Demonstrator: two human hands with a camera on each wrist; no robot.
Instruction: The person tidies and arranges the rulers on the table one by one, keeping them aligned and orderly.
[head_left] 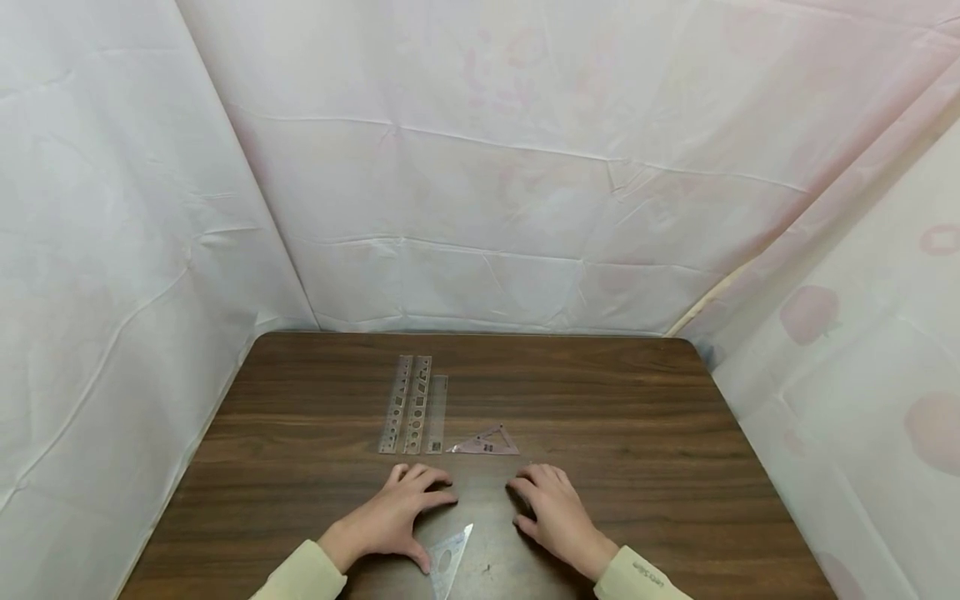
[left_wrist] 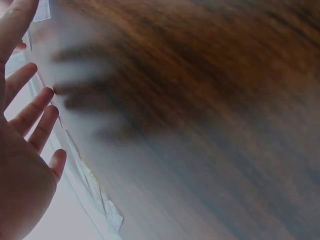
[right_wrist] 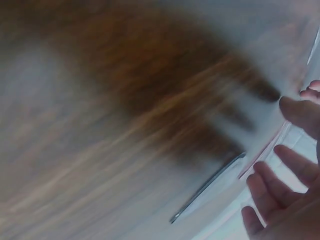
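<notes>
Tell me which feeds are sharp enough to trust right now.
Head view: sharp, evenly lit, rulers and both triangles readable, edges bent by the wide lens. Left wrist view: table smeared, glare beside the left hand. Right wrist view: equally blurred.

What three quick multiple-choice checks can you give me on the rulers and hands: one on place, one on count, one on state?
1. Where does the nearer set square lie?
A. Between the two wrists
B. At the table's far edge
C. Left of the rulers

2. How many straight rulers lie side by side?
A. One
B. Three
C. Five

3. How do the left hand and right hand stand?
A. Both grip rulers
B. Both rest on the table, holding nothing
C. Both raised

Answers: 1 A, it lies between the wrists at the near edge. 2 B, three strips lie parallel beside the far set square. 3 B, both palms face down, grasping nothing.
</notes>
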